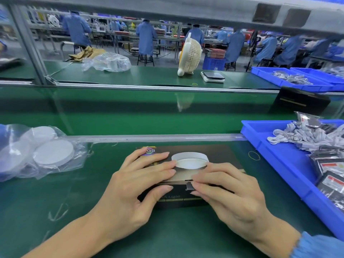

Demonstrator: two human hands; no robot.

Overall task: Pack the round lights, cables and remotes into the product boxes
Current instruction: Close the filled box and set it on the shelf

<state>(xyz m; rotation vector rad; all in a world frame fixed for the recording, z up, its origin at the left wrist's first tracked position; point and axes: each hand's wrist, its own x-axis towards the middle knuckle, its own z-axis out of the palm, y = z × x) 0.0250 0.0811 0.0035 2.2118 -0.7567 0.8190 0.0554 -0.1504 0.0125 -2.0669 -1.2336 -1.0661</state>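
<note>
A dark product box (223,155) with a round-light picture on its lid lies on the green mat in front of me. My left hand (135,185) lies over the box's left part, fingers flat on the lid and thumb on the front face. My right hand (229,194) rests on the box's near right edge, its fingertips at a small grey tab on the front flap. Round white lights (54,152) sit in a clear plastic bag at the left. White cables (301,135) and bagged black remotes (333,174) fill a blue bin (275,157) at the right.
A green conveyor belt (130,112) runs across behind the mat. A black box (299,101) stands on it at the right. Beyond are a small cream fan (189,56), a scale (213,76), more blue bins (283,78) and seated workers in blue coats.
</note>
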